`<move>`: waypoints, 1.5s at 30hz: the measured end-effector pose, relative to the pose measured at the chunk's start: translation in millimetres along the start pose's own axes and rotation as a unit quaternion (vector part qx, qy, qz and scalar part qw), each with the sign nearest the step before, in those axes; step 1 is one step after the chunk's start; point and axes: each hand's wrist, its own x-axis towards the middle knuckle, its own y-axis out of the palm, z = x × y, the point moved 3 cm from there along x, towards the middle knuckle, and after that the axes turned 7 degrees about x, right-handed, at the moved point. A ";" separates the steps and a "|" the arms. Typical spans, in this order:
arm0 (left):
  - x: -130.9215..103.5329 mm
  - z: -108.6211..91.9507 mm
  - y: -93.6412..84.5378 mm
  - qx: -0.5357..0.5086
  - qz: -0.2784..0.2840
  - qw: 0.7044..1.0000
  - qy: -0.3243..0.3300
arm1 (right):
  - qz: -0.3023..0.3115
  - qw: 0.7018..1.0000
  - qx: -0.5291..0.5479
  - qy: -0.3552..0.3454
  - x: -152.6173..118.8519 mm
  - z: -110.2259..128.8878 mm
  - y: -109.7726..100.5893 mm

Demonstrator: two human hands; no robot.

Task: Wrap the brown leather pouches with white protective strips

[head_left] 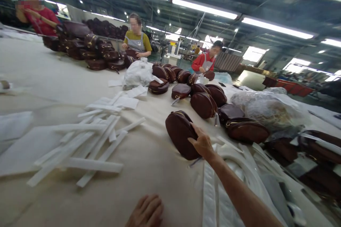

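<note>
My right hand (203, 141) grips a round dark brown leather bag (179, 135) by its near right side, thumb on the flat face and fingers over the edge. The bag stands tilted on edge on the cream-covered table (149, 159), its zipper at the top and a pale strip hanging below. At the bottom edge of the view my left hand (146, 210) rests on the table with nothing in it, its fingers extended and lying close together. Beyond the right hand sit more such bags (204, 104) in a cluster.
White strips (93, 138) lie piled on the left. To the right are a plastic-wrapped bundle (269, 108), a coil of white strips (234, 159) and more bags (246, 130). Bags are heaped (77, 44) at the far left. Three people work around the table's far side.
</note>
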 end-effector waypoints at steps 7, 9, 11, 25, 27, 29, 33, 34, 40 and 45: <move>32.1 -3.5 -71.2 0.057 -0.068 0.993 -0.080 | 0.211 0.919 0.170 -0.285 -111.2 49.1 -3.4; 35.9 -7.2 -86.3 0.063 -0.067 0.993 -0.068 | 0.212 0.914 0.185 -0.294 -134.1 58.9 -3.9; 41.3 -8.5 -97.6 0.062 -0.061 0.994 -0.062 | 0.197 0.915 0.187 -0.297 -148.9 65.7 -3.6; 85.7 20.7 -84.8 0.017 0.140 0.989 -0.048 | 0.000 0.946 -0.070 -0.317 -168.3 103.3 7.7; 87.0 23.1 -82.2 0.026 0.168 0.984 -0.051 | 0.032 0.956 -0.074 -0.284 -162.3 104.7 7.9; 88.4 24.6 -82.3 0.029 0.183 0.981 -0.053 | 0.067 0.963 -0.051 -0.257 -153.0 104.1 3.5; 90.8 26.5 -83.4 0.024 0.186 0.980 -0.061 | 0.084 0.968 -0.021 -0.235 -131.3 98.0 -8.1; 91.1 27.3 -82.4 0.025 0.187 0.980 -0.067 | 0.104 0.968 -0.009 -0.226 -127.2 95.6 -7.6; 90.8 26.4 -78.9 0.054 0.107 0.988 -0.099 | 0.154 0.977 0.014 -0.149 -130.8 85.8 15.5; 74.9 5.2 -91.1 0.075 0.030 0.986 -0.146 | 0.020 0.988 -0.085 -0.126 -159.7 97.1 23.9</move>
